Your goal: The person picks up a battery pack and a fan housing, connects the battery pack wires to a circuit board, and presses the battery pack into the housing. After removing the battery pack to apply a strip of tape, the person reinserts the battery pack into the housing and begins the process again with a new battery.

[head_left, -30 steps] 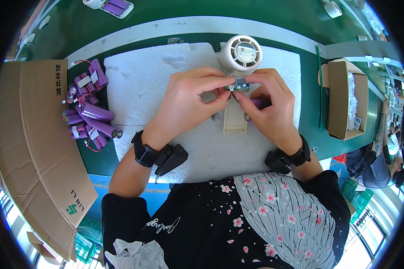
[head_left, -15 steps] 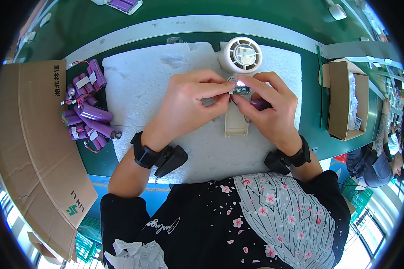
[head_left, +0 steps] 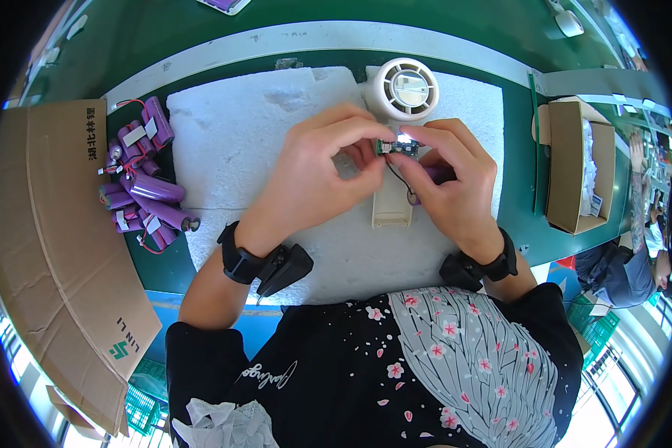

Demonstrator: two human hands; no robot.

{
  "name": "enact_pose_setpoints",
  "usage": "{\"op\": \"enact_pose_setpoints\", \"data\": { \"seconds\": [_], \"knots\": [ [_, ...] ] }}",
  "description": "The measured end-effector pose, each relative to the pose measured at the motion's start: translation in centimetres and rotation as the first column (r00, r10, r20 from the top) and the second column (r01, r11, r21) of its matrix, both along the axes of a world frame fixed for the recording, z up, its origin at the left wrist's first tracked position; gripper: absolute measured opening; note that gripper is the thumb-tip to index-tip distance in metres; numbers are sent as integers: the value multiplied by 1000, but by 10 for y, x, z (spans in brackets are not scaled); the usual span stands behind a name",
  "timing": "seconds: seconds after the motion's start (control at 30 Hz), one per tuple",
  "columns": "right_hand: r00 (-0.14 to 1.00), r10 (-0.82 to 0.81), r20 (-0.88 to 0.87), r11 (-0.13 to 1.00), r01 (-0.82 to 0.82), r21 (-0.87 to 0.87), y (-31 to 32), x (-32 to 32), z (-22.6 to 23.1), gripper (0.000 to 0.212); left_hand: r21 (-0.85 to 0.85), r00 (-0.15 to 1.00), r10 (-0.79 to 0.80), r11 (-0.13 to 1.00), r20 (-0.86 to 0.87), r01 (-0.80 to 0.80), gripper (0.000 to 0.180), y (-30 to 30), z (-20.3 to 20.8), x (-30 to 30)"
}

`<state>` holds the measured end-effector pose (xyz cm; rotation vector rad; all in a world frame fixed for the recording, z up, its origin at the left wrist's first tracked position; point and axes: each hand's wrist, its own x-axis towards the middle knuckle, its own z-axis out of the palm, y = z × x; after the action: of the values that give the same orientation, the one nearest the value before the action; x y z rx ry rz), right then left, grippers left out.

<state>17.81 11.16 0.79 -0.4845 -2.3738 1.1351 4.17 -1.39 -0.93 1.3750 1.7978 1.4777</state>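
Observation:
A small circuit board with a bright white light on it is held up between my hands. The fingertips of my left hand close at its left end. My right hand pinches its right side between thumb and index finger. Under the right fingers shows a purple cylindrical battery, partly hidden, and a dark wire runs down from the board. Just beyond lies a white handheld fan with a round grille. Its cream, trough-like handle part points toward me, its upper part covered by my hands.
White foam sheets lie under the work on a green table. Several purple wired batteries are heaped at the left, beside a large cardboard box. An open carton stands right. Another person is at the far right.
The circuit board has turned and shows more of its face and its left end. My left fingers have shifted and spread wider around that end; the right hand stays nearly in place.

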Motion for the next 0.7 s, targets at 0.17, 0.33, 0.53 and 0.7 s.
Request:
{"op": "enact_pose_setpoints", "data": {
  "seconds": [0.17,0.33,0.53,0.7],
  "knots": [
    [1000,-3,31,1000,4,-12,1,2,-1,21,-90,999,17,996,43,-13,37,2,4,12],
    [999,1,48,1000,-3,31,2,4,1,19,-66,998,56,996,12,-55,40,4,1,18],
    [998,32,57,998,-34,44,4,4,3,19,-80,998,60,995,22,-59,40,4,3,21],
    [996,86,21,989,-88,121,9,6,0,19,-109,997,53,993,54,-46,41,3,2,20]
  ]
}}
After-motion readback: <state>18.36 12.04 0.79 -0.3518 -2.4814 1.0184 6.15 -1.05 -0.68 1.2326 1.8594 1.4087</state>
